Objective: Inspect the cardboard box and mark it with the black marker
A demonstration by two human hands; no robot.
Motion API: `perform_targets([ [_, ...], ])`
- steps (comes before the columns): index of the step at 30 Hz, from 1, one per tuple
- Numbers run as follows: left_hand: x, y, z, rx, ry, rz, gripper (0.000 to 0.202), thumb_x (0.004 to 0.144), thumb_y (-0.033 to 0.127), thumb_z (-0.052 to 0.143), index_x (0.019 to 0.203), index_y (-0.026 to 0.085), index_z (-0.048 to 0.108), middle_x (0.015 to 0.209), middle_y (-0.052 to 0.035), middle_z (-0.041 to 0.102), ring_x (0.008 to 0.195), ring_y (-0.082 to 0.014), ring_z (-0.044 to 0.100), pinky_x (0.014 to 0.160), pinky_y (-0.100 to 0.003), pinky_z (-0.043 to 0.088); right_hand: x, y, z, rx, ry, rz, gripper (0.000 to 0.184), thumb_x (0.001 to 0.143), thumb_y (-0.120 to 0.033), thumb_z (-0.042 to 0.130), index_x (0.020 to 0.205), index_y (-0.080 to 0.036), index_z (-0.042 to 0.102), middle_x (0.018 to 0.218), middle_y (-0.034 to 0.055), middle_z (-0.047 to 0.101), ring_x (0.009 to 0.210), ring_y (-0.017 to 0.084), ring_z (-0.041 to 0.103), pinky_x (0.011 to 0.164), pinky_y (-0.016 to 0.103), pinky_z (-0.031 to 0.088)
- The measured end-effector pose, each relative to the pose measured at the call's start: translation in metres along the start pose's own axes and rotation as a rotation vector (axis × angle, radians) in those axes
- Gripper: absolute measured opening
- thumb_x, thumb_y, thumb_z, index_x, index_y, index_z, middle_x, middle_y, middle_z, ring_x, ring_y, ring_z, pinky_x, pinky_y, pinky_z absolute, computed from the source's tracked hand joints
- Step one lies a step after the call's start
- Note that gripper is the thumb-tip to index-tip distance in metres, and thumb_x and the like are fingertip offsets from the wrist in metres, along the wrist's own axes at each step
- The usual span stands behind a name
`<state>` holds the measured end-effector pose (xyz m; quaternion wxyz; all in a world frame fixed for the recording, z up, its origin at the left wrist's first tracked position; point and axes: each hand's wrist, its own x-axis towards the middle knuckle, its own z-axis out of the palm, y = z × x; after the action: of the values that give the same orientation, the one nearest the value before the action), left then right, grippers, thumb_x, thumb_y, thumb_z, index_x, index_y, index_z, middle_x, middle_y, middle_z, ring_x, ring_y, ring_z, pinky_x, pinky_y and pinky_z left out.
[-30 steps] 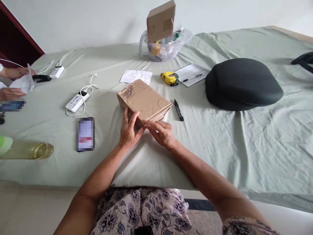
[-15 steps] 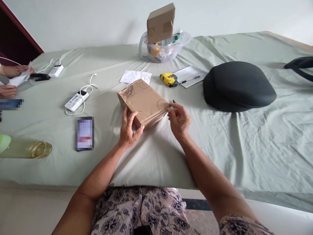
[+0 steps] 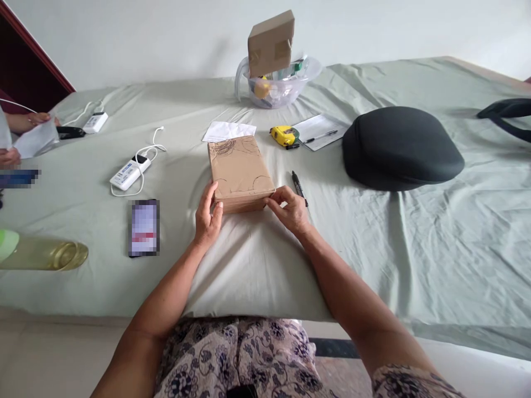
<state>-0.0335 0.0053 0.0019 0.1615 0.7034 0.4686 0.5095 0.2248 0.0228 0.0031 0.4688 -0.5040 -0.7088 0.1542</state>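
A flat parcel wrapped in brown paper point(image 3: 239, 171), with pen scribbles on top, lies on the pale green sheet point(image 3: 257, 260) in front of me. My left hand point(image 3: 206, 218) grips its near left corner, thumb on the near side and fingers along the left edge. My right hand point(image 3: 289, 208) pinches its near right corner with curled fingers. A black marker point(image 3: 298, 186) lies just right of the parcel, beside my right hand.
A phone point(image 3: 144, 227), a white power bank with cable point(image 3: 130, 171) and a greenish bottle point(image 3: 41, 252) lie to the left. Behind are white paper point(image 3: 228, 131), a yellow tape measure point(image 3: 285, 135), a notepad with pen point(image 3: 321, 131), a clear bowl holding a cardboard box point(image 3: 271, 66), a black cushion point(image 3: 400, 148). Another person's hands point(image 3: 20, 132) hold paper at far left.
The parcel has been turned from a slanted position to square with me. My right hand moved from its right corner to its near right corner; my left hand stayed on the near left.
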Motion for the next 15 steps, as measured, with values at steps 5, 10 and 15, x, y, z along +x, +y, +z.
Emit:
perform_targets([
  [5, -0.005, -0.006, 0.008, 0.108, 0.015, -0.046, 0.088, 0.098, 0.062, 0.058, 0.165, 0.02, 0.02, 0.166, -0.0214, 0.041, 0.152, -0.0321, 0.046, 0.12, -0.046, 0.048, 0.0, 0.012, 0.0, -0.276, -0.159, -0.131, 0.042, 0.092, -0.062, 0.068, 0.082, -0.021, 0.064, 0.084, 0.0063, 0.072, 0.081, 0.022, 0.067, 0.078, 0.036, 0.051],
  [10, -0.009, -0.019, 0.014, 0.411, -0.076, -0.158, 0.082, 0.083, 0.063, 0.078, 0.143, 0.012, 0.054, 0.141, -0.0275, 0.062, 0.142, -0.052, 0.05, 0.117, -0.077, 0.035, -0.003, 0.017, 0.005, -0.456, -0.214, -0.135, 0.034, 0.089, -0.052, 0.074, 0.102, -0.021, 0.072, 0.115, 0.0143, 0.073, 0.113, 0.034, 0.065, 0.099, 0.05, 0.047],
  [15, -0.009, -0.022, 0.011, 0.438, -0.089, -0.152, 0.053, 0.086, 0.036, 0.079, 0.129, 0.013, 0.06, 0.132, -0.0226, 0.069, 0.132, -0.0423, 0.062, 0.117, -0.067, 0.042, -0.003, 0.016, 0.01, -0.352, -0.237, -0.178, 0.028, 0.094, -0.047, 0.067, 0.095, -0.019, 0.068, 0.102, 0.012, 0.073, 0.098, 0.028, 0.067, 0.101, 0.047, 0.047],
])
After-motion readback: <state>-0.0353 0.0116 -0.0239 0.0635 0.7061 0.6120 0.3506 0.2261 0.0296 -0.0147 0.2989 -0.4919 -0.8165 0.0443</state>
